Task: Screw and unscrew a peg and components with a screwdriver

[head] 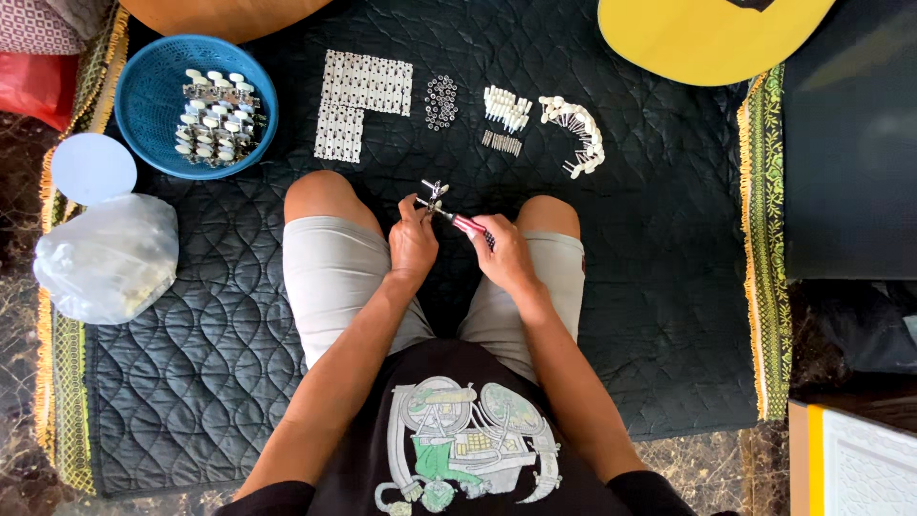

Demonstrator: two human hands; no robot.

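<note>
Black quilted fabric, a mat with green and gold fringed edging, covers the floor where the person sits with knees spread. Between the knees, the left hand pinches a small silvery metal tuning-machine part in its fingertips, holding it just above the mat. The right hand is closed around the red handle of a small screwdriver, whose metal tip points up and left to meet the silvery part. Both grips are pressed together on what they hold, and the two hands are close, almost touching at the fingers.

Further out on the mat, beyond the hands, parts lie sorted in a row. Two pale rectangular arrays of small white pieces sit to the left; just right of them is a small cluster of dark metal rings. Next comes a group of white pegs with a short row of thin grey metal pins below it, then a curved line of white-knobbed shafts.

At the far left a round blue plastic basket holds a heap of assembled silvery tuners with white knobs. Near it, off the mat's edge, lie a pale blue round lid and a crumpled clear plastic bag. A yellow rounded guitar body juts in at the top right.
</note>
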